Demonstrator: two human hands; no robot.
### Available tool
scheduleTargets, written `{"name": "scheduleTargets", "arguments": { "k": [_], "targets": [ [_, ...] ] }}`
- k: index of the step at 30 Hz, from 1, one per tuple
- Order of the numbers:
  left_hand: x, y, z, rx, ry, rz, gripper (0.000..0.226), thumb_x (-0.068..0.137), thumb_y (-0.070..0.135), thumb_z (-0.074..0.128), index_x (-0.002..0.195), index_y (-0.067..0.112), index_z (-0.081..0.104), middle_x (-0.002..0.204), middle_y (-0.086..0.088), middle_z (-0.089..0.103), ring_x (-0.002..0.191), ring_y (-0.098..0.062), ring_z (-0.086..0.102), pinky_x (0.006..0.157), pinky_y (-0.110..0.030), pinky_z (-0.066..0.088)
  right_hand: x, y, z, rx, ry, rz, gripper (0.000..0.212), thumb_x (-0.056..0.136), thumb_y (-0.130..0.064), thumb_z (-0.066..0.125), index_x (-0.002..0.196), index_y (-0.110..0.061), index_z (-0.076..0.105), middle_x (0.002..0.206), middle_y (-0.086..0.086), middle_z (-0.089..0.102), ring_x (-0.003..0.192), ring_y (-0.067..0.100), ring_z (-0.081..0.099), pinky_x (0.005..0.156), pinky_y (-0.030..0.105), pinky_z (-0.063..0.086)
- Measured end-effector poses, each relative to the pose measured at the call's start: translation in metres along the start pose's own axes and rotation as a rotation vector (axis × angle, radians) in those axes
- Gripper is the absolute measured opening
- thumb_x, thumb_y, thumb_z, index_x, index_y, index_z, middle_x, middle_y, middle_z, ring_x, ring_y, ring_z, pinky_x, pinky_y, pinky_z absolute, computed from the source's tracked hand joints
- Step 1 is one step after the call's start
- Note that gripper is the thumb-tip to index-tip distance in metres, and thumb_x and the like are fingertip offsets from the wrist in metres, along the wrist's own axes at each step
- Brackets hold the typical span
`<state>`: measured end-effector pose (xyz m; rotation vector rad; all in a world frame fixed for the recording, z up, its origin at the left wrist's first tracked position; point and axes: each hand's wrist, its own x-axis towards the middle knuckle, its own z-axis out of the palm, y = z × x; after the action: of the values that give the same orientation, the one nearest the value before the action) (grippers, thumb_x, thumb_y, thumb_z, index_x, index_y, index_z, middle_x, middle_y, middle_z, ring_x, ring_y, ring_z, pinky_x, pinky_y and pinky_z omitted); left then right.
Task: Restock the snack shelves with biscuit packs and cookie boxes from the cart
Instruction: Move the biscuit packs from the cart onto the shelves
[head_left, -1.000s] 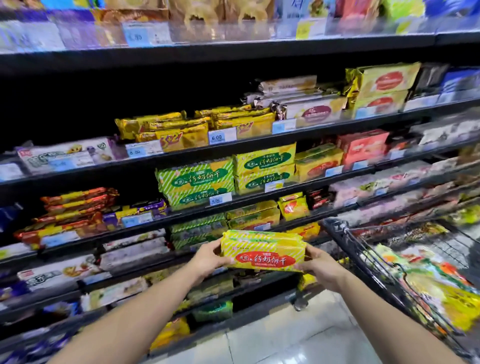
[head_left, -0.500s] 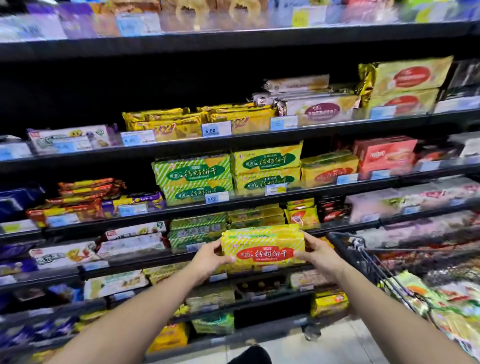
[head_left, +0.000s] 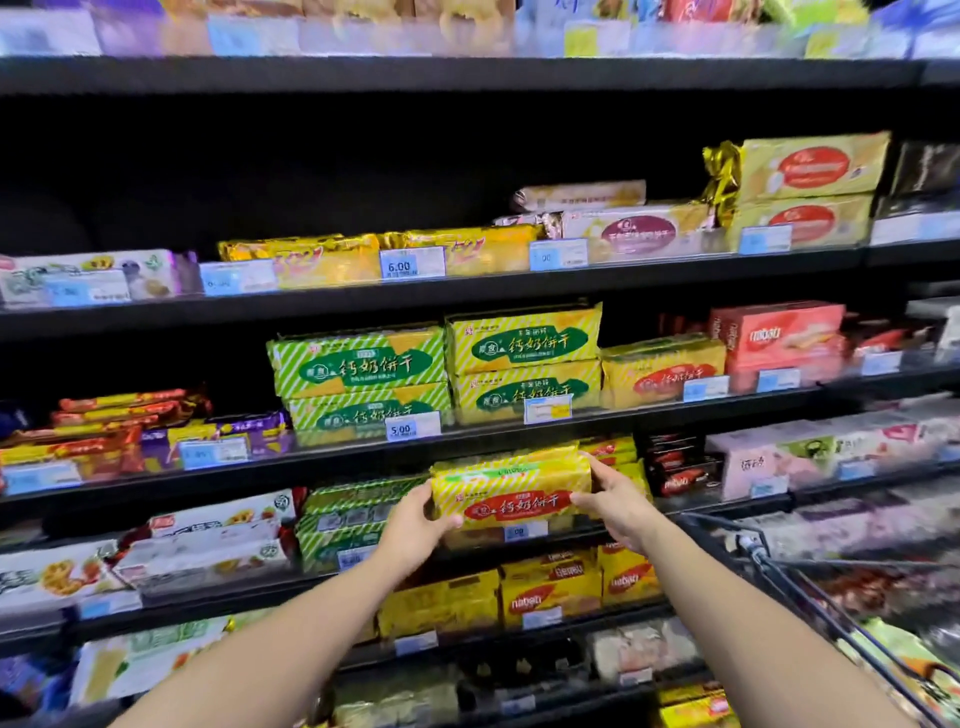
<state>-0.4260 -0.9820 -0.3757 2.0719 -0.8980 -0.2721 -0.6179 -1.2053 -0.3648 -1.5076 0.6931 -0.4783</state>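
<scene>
Now the left hand (head_left: 415, 525) and right hand (head_left: 615, 506) clasp the biscuit pack (head_left: 511, 488) by its ends, fingers curled round it. It is probably best kept level while sliding onto the matching pack (head_left: 660, 371) above the right fingers.

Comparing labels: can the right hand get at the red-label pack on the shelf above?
Likely not yet: the right hand and left hand both grip the held pack. The shelf pack stands at the front, only a price tag before it.

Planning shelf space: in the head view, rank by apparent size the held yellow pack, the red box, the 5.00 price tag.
1. held yellow pack (nearer the camera, so unsure)
2. red box
3. 5.00 price tag
</scene>
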Motion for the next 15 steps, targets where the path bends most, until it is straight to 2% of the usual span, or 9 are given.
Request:
{"name": "scheduleTargets", "arguments": {
  "k": [2,5,8,10,12,13,15],
  "targets": [
    [0.007,-0.003,0.001,0.04,0.001,-0.011,0.061,0.085,0.032,0.079,0.138,0.014,0.056,0.131,0.0,0.064,0.116,-0.018,0.059,0.092,-0.025,0.043,0.009,0.007,0.004,0.033,0.011,0.018,0.076,0.093,0.01,0.06,0.154,-0.026,0.034,0.132,0.006,0.064,0.122,0.02,0.058,0.113,0.038,0.037],
    [0.019,-0.01,0.003,0.106,0.005,-0.039,0.062,0.086,0.038,0.077,0.137,0.01,0.056,0.129,-0.004,0.064,0.117,-0.023,0.06,0.094,-0.031,0.047,0.026,0.015,0.008,0.052,0.02,0.035,0.079,0.092,0.01,0.061,0.157,-0.022,0.029,0.143,0.007,0.055,0.132,0.023,0.051,0.118,0.046,0.032],
    [0.031,-0.014,0.009,0.118,0.047,-0.078,0.047,0.084,0.038,0.079,0.116,0.007,0.065,0.113,-0.007,0.07,0.107,-0.027,0.065,0.079,-0.029,0.044,0.04,0.014,0.012,0.064,0.074,0.045,0.078,0.092,0.011,0.061,0.157,-0.013,0.027,0.151,0.013,0.046,0.137,0.028,0.047,0.116,0.049,0.036],
    [0.042,-0.013,0.014,0.135,0.043,-0.112,0.038,0.084,0.04,0.079,0.101,0.009,0.066,0.099,-0.007,0.071,0.098,-0.028,0.067,0.072,-0.029,0.044,0.054,0.015,0.013,0.027,0.144,0.052,0.064,0.093,0.008,0.061,0.151,-0.006,0.038,0.142,0.016,0.055,0.13,0.03,0.054,0.11,0.051,0.043],
    [0.051,-0.012,0.015,0.219,0.0,-0.158,0.035,0.085,0.043,0.077,0.089,0.012,0.062,0.08,-0.003,0.065,0.089,-0.03,0.067,0.064,-0.03,0.04,0.061,0.012,0.015,-0.103,0.153,0.069,0.038,0.094,0.001,0.062,0.132,-0.004,0.056,0.122,0.015,0.068,0.112,0.03,0.064,0.1,0.05,0.052],
    [0.055,-0.013,0.016,0.26,-0.02,-0.182,0.035,0.086,0.044,0.076,0.09,0.012,0.061,0.071,0.0,0.06,0.082,-0.03,0.065,0.061,-0.032,0.039,0.063,0.012,0.017,-0.183,0.156,0.071,0.029,0.095,-0.002,0.063,0.123,-0.005,0.06,0.117,0.014,0.07,0.108,0.029,0.066,0.098,0.048,0.053],
    [0.059,-0.014,0.016,0.302,-0.023,-0.205,0.042,0.089,0.044,0.073,0.109,0.008,0.064,0.068,0.002,0.056,0.071,-0.025,0.058,0.059,-0.031,0.038,0.066,0.015,0.02,-0.362,0.196,0.047,0.023,0.095,-0.009,0.064,0.118,-0.005,0.064,0.117,0.014,0.07,0.109,0.031,0.064,0.099,0.045,0.052]
  ]
}}
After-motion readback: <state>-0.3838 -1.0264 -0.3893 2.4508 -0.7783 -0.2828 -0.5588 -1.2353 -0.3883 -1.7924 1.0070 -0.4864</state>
